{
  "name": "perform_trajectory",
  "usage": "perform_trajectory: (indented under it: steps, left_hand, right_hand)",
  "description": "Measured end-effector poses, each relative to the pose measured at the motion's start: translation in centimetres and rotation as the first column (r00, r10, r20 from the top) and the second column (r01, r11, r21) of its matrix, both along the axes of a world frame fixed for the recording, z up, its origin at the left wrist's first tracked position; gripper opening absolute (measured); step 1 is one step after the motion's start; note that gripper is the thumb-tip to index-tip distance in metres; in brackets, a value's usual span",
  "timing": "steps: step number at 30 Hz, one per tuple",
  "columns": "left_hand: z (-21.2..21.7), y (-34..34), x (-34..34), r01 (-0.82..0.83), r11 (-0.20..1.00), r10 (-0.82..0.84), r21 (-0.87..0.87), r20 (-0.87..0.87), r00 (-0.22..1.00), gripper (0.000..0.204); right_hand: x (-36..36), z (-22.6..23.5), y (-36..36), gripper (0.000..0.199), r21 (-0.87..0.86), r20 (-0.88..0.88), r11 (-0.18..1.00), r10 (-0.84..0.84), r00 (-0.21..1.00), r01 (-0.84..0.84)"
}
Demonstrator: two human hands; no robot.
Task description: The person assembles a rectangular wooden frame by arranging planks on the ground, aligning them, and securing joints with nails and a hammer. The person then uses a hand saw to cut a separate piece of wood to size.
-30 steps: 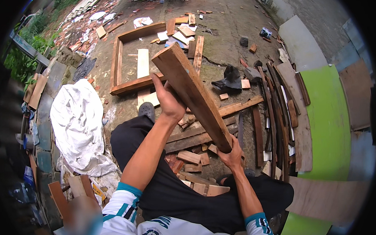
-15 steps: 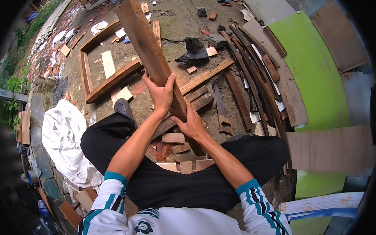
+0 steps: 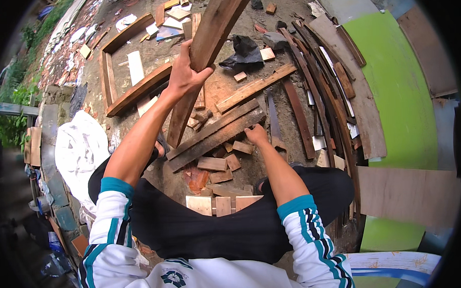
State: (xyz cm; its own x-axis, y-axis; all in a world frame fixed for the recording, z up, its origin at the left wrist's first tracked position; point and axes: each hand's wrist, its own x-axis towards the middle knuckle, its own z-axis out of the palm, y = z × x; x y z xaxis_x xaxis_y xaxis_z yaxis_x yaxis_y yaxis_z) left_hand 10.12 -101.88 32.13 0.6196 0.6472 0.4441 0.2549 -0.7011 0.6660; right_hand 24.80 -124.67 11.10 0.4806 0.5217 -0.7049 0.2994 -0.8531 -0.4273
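My left hand (image 3: pixel 184 76) is wrapped round a long, thick wooden beam (image 3: pixel 217 30), which stands tilted with its upper end leaning right and out of view. Its lower end comes down beside two wooden boards lying slantwise on the ground. My right hand (image 3: pixel 257 134) is closed, fingers curled at the right end of the nearer, darker board (image 3: pixel 217 140); the fingertips are partly hidden. Just to the right of that hand lies a handsaw (image 3: pixel 273 117). Several small wood blocks (image 3: pixel 212 164) are scattered between my legs and the boards.
A rectangular wooden frame (image 3: pixel 142 90) lies at the far left, near a white cloth sack (image 3: pixel 80 144). Long dark wood strips (image 3: pixel 309 85) are stacked on the right, beside a green panel (image 3: pixel 396 87). A crumpled black plastic piece (image 3: pixel 243 53) and a pale plank (image 3: pixel 256 87) lie ahead.
The beam has swung so its top leans right and its foot lies further left. My right hand has let go of it and moved down to the darker board; my left still holds on.
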Motion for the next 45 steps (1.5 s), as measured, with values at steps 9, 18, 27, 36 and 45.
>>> perform_trajectory:
  steps: [9,18,27,36,45]
  left_hand:
    - [-0.9,2.5,1.9,0.258,0.965,-0.204,0.044,-0.491,0.847,0.077]
    - [-0.7,3.7,-8.0,0.248,0.969,-0.186,-0.021,-0.723,0.665,0.081]
    - [-3.9,2.3,-18.7,0.203,0.976,-0.170,-0.079,-0.857,0.487,0.085]
    - [-5.9,1.8,-16.4,0.315,0.948,-0.246,-0.049,-0.740,0.626,0.087]
    - [-5.8,-1.2,-11.9,0.412,0.911,-0.279,-0.022,-0.769,0.575,0.089]
  right_hand:
    - [3.9,-0.8,4.8,0.068,0.162,0.666,0.815,0.326,0.671,-0.556]
    - [-1.3,-4.1,12.3,0.083,0.000,0.691,0.472,0.637,0.342,-0.881]
    - [3.6,0.3,12.2,0.041,-0.069,0.850,0.245,0.522,0.071,-0.967]
    - [19.2,14.7,0.7,0.081,0.851,0.406,0.521,-0.733,0.546,0.067]
    - [24.9,2.1,-23.2,0.087,0.087,-0.096,0.293,-0.949,0.301,0.952]
